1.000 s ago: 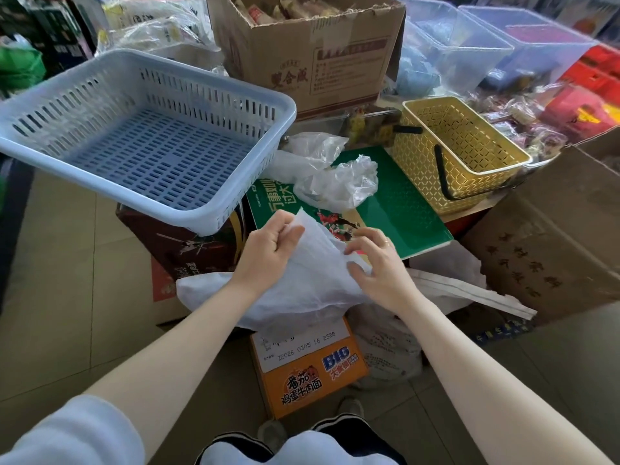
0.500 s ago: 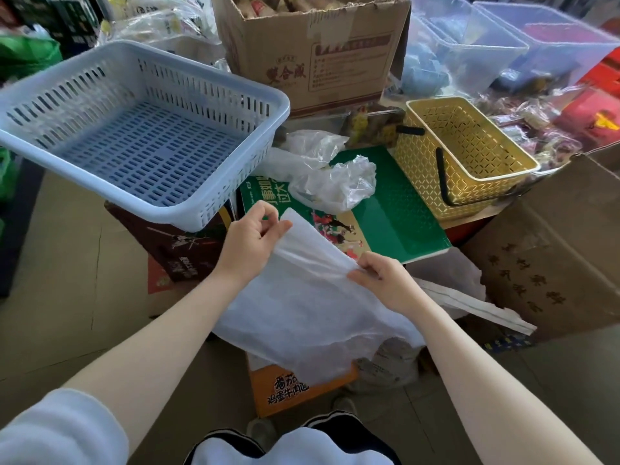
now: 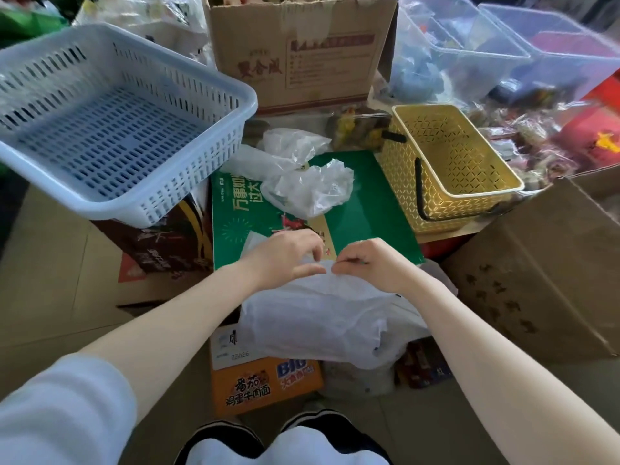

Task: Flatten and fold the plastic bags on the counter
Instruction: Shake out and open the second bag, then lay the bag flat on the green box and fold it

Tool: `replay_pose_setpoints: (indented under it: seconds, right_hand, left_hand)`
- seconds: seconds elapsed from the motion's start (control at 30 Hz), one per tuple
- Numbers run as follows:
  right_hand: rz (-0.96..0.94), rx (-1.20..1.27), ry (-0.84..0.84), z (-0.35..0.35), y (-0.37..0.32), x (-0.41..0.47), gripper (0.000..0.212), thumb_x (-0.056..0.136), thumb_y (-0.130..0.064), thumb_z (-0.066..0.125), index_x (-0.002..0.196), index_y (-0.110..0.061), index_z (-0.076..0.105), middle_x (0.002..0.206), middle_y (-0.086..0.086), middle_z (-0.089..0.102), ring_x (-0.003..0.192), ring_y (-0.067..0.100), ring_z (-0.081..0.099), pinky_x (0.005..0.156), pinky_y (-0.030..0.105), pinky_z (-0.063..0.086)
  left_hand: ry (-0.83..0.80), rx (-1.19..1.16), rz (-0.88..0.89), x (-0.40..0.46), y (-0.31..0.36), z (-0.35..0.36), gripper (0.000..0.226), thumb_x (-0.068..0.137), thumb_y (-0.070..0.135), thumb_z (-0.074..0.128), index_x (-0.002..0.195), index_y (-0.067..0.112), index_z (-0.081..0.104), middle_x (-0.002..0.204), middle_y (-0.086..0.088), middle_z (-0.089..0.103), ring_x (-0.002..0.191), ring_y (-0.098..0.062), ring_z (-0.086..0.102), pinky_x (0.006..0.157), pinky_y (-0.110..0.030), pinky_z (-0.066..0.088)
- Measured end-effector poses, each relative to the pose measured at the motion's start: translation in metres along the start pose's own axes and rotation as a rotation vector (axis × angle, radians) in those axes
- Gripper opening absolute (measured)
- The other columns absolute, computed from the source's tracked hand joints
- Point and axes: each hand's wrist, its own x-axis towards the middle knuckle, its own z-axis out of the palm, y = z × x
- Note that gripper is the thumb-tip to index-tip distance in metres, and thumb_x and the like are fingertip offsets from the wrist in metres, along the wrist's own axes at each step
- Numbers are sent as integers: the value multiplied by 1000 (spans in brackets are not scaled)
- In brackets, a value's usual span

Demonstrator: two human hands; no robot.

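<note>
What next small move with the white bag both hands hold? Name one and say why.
Probably lay the white bag onto the green box and smooth it. The left hand and right hand pinch its top edge together, while most of it hangs crumpled off the box's near edge, not yet flat.

A small shop or its stockroom: cardboard cartons (image 3: 302,52) of packaged snacks, clear bins (image 3: 503,45) of wrapped sweets, a yellow shopping basket (image 3: 449,169) and an instant-noodle box (image 3: 265,384) crowd the tiled floor.
</note>
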Motion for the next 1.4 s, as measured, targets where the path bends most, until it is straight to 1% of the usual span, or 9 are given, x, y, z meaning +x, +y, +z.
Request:
replay_pose_setpoints:
  seconds: [0.13, 0.3, 0.43, 0.5, 0.67, 0.83, 0.97, 1.13, 1.4]
  right_hand:
    - [-6, -14, -30, -18, 15, -2, 17, 88, -23, 62, 83, -8, 70, 81, 10, 67, 76, 30, 59, 68, 31, 45]
    - [-44, -17, -94, -25, 26, 2, 23, 88, -25, 62, 79, -4, 67, 78, 16, 64, 71, 32, 55, 58, 23, 37]
    - [-86, -48, -149, -26, 31, 8, 28, 88, -26, 62, 79, 0, 65, 78, 19, 62, 70, 32, 53, 58, 21, 34]
    - [-67, -46, -181, -29, 38, 8, 23, 85, -26, 66, 76, -4, 65, 76, 13, 62, 68, 27, 53, 60, 22, 36]
    - [30, -140, -359, -30, 70, -6, 27, 80, -23, 71, 66, -10, 52, 62, -4, 45, 57, 9, 36, 56, 22, 30]
    - [75, -95, -208, -26, 78, -7, 26, 88, -27, 63, 78, -3, 62, 65, -4, 49, 56, 8, 39, 54, 17, 32]
    - [-24, -47, -200, -27, 50, 5, 18, 90, -25, 59, 78, -12, 59, 68, -5, 52, 57, 7, 42, 56, 16, 34]
    - [-49, -57, -194, -40, 38, 12, 25, 86, -27, 64, 66, -16, 56, 57, -8, 46, 49, 3, 37, 51, 15, 32]
    - [110, -116, 35, -69, 87, 6, 53, 80, -33, 70, 54, 8, 48, 53, 11, 33, 49, 21, 28, 51, 27, 25]
  left_hand:
    - [-148, -136, -162, 14, 2, 5, 29, 89, 37, 55, 83, 9, 58, 106, -6, 62, 103, -21, 54, 88, -32, 41]
    - [-294, -149, -147, 17, 6, 10, 29, 85, 36, 62, 67, 15, 56, 143, -3, 39, 132, -15, 29, 103, -24, 21]
    - [-318, -219, -301, 20, 4, 13, 30, 82, 41, 65, 74, 13, 59, 86, 0, 57, 76, -9, 46, 65, -21, 34]
    - [-214, -234, -325, 16, 2, 17, 42, 81, 41, 66, 60, 15, 41, 62, 2, 41, 57, -11, 34, 55, -27, 26]
    - [184, -246, -438, -14, -6, 20, 43, 77, 39, 68, 62, 20, 33, 57, 5, 33, 53, -10, 30, 54, -26, 25]
    - [19, -113, -657, -52, -24, 21, 37, 76, 48, 66, 94, 28, 40, 87, 0, 56, 84, -17, 54, 68, -30, 40]
    - [-83, -258, -621, -37, -13, 16, 40, 78, 46, 66, 111, 28, 53, 116, 6, 57, 115, -12, 50, 92, -28, 40]
    - [-34, -271, -458, 6, 10, 34, 19, 84, 39, 63, 86, 21, 57, 76, 6, 57, 70, -11, 50, 64, -28, 37]
    - [-22, -120, -409, -9, -25, 37, 50, 81, 50, 61, 53, 20, 32, 49, 6, 34, 47, -8, 31, 54, -31, 24]
